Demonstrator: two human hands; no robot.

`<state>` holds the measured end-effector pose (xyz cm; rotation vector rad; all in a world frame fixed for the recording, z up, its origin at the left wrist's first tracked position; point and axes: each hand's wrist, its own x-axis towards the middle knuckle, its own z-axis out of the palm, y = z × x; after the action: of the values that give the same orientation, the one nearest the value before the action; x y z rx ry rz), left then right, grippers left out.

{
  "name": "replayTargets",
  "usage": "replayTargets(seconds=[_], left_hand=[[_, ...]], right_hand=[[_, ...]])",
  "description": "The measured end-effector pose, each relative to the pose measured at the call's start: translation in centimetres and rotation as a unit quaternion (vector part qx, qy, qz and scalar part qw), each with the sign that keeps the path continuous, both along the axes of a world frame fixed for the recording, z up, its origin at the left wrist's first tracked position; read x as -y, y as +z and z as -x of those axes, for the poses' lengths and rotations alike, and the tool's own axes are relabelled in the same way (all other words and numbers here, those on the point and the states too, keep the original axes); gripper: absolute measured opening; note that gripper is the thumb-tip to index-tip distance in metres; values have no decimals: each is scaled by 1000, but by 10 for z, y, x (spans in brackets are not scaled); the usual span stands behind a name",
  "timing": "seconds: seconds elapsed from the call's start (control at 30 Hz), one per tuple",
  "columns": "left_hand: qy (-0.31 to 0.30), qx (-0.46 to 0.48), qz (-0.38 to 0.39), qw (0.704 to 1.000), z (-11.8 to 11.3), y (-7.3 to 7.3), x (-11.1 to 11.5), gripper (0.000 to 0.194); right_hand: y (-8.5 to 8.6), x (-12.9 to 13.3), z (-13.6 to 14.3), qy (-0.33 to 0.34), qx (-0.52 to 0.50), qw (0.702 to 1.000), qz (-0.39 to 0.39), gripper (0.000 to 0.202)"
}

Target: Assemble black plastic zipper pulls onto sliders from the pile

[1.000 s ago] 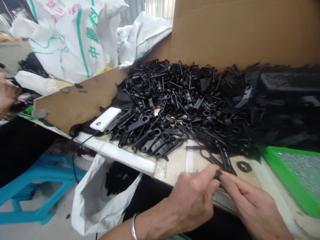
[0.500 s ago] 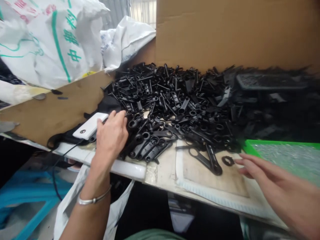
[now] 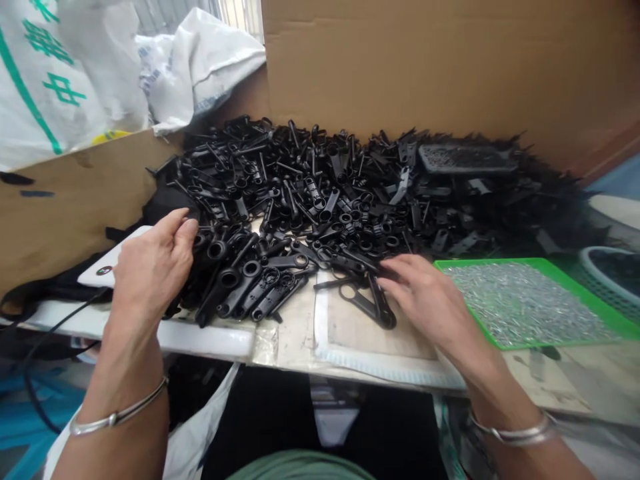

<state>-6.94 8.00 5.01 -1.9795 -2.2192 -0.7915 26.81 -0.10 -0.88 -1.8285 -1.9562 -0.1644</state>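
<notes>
1. Your left hand point(image 3: 153, 263) rests at the near-left edge of the pile of black plastic parts point(image 3: 320, 193), fingers loosely curled and slightly spread, their tips touching the flat, glossy, ring-ended pieces. They pinch nothing.
2. Your right hand point(image 3: 430, 300) lies palm down at the pile's near edge, fingers stretched out and a little apart, tips on the parts just ahead of them.
3. Two long flat black levers point(image 3: 370, 303) lie crossed on the pale mat point(image 3: 360, 340), just left of your right fingers.
4. A green plastic tray point(image 3: 590, 297) of small shiny metal bits sits on the bench just right of that hand.
5. A smooth white power bank point(image 3: 100, 270) lies under and behind your left fingers.
6. Brown corrugated cardboard point(image 3: 425, 67) stands behind the pile.
</notes>
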Motion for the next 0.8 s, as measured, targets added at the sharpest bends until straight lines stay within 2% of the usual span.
replayTargets(seconds=[0.13, 0.3, 0.43, 0.57, 0.67, 0.8], left_hand=[[0, -9, -30, 1000, -1, 2, 4, 42], [-6, 19, -82, 996, 10, -7, 8, 38], [-14, 93, -136, 986, 19, -19, 3, 35], [-16, 101, -158, 982, 20, -22, 3, 32], [-28, 104, -188, 976, 18, -19, 10, 31], [-21, 86, -219, 972, 17, -18, 21, 28]], right_hand=[[0, -24, 21, 8, 62, 998, 24, 25], [-4, -33, 32, 19, 44, 999, 4, 23], [1, -31, 53, 88, 17, 995, 34, 18], [8, -41, 82, 127, 23, 989, 67, 17], [14, -52, 89, 120, 28, 990, 63, 19], [20, -52, 65, 49, 19, 998, 33, 20]])
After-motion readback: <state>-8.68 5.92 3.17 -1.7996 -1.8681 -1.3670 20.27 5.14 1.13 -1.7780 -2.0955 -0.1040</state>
